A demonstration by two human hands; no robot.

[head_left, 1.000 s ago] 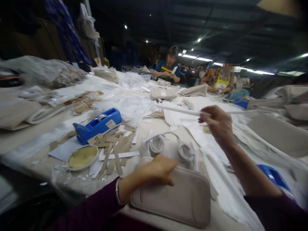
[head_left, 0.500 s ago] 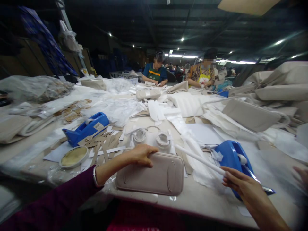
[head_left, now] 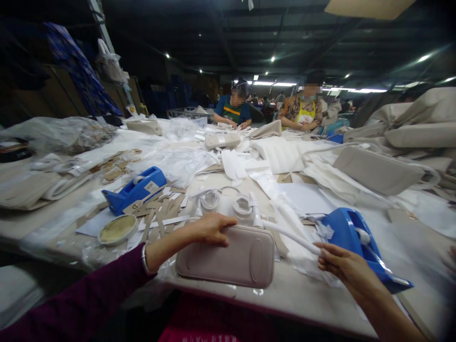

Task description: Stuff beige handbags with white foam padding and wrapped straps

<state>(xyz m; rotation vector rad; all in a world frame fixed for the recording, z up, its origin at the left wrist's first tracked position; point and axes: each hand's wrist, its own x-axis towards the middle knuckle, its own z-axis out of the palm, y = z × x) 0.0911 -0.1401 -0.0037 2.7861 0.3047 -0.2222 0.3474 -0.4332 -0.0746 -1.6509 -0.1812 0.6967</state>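
At the near table edge lies a beige bag [head_left: 224, 263] with a smooth panel and stitched oval outlines, turned toward me. My left hand [head_left: 210, 230] grips its upper edge; some fingers are hidden. Beyond the bag are two rings wrapped in clear film [head_left: 242, 205]; whether they are attached to the bag I cannot tell. On the right, my right hand [head_left: 335, 261] pinches the end of a long white wrapped strip [head_left: 290, 233]. That strip slopes back to the far side of the bag, where its other end is hidden.
Blue tape dispensers stand at left [head_left: 137, 187] and right [head_left: 351, 237]. A tape roll [head_left: 118, 229] lies near cardboard strips [head_left: 166, 209]. White foam sheets [head_left: 281, 154] and stacked beige bags [head_left: 420, 126] cover much of the table. Two co-workers [head_left: 233, 109] work across it.
My right hand has moved a little left, and the white strip now bows slightly instead of running straight. My left hand stays on the bag. The whole view has shifted slightly.
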